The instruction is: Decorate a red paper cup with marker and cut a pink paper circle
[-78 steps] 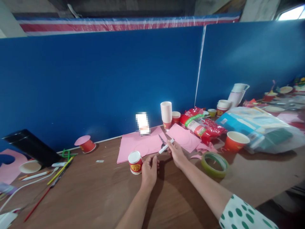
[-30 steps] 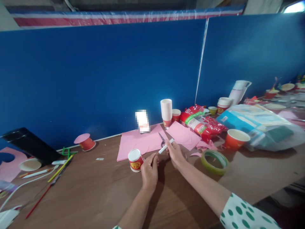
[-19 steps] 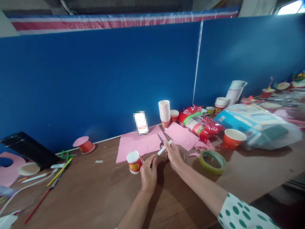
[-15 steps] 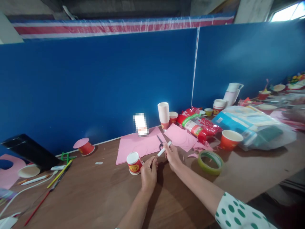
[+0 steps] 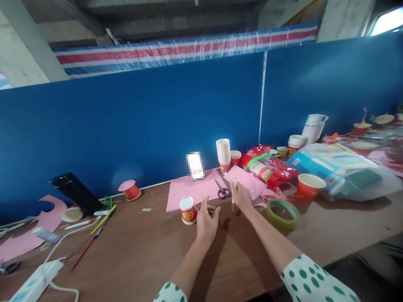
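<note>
My right hand [image 5: 242, 196] is closed round a white marker [image 5: 234, 185], held nearly upright over the brown table [image 5: 151, 251]. My left hand [image 5: 208, 218] hovers just right of an upturned red paper cup [image 5: 188, 210], fingers spread and holding nothing. Black-handled scissors [image 5: 223, 191] lie on a pink paper sheet [image 5: 192, 191] just beyond both hands. A second pink sheet [image 5: 248, 181] lies to the right of the scissors.
A green tape roll [image 5: 283, 212] and an open red cup [image 5: 310, 186] sit to the right, with a red packet [image 5: 267, 167] and a plastic bag [image 5: 343, 167] behind. Stacked cups [image 5: 223, 156] stand by the blue partition [image 5: 141, 121]. Pencils [image 5: 100, 220], another upturned cup [image 5: 130, 190] and a power strip [image 5: 37, 281] lie left.
My left hand let go of the marker's end and opened its fingers. My right hand swung the marker from slanted to nearly upright. The view shifted, showing more of the table's left side.
</note>
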Demonstrator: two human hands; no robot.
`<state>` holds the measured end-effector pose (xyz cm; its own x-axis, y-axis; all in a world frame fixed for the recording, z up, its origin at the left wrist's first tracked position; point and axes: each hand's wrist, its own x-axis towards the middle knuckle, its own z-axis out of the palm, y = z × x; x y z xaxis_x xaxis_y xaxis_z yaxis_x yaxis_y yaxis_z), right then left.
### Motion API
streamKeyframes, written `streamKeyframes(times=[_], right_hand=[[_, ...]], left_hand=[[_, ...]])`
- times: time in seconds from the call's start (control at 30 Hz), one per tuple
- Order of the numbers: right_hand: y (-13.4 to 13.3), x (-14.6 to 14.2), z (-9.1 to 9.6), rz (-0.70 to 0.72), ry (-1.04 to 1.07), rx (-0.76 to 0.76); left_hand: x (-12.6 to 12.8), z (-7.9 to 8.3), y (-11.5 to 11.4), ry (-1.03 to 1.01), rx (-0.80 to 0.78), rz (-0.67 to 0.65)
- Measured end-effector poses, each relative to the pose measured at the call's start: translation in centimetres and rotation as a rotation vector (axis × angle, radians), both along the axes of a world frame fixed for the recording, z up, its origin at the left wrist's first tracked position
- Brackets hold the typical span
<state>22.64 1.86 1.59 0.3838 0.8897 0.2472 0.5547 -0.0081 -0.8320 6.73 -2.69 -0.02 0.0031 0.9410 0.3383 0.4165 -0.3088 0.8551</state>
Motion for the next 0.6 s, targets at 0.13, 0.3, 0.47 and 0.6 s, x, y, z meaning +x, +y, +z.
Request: streamKeyframes(times=[0.13, 0.3, 0.47, 0.6], right_hand=[[0.1, 1.0, -0.3, 0.024, -0.21, -0.167], [0.6, 1.3, -0.6, 0.03, -0.361, -0.293], [0.6, 1.2, -0.5, 0.019, -0.455, -0.306], [0.0, 0.8, -0.7, 0.006, -0.532, -0.241]], left_hand=[[-1.7, 1.9, -2.1, 0.153, 0.093, -0.075], [-6.4, 2.4, -2.3, 0.343, 0.318, 0.25], [-8.7, 1.0, 0.7, 0.392, 0.208, 0.365], [-8.4, 0.4, 2.0, 0.396, 0.132, 0.286]])
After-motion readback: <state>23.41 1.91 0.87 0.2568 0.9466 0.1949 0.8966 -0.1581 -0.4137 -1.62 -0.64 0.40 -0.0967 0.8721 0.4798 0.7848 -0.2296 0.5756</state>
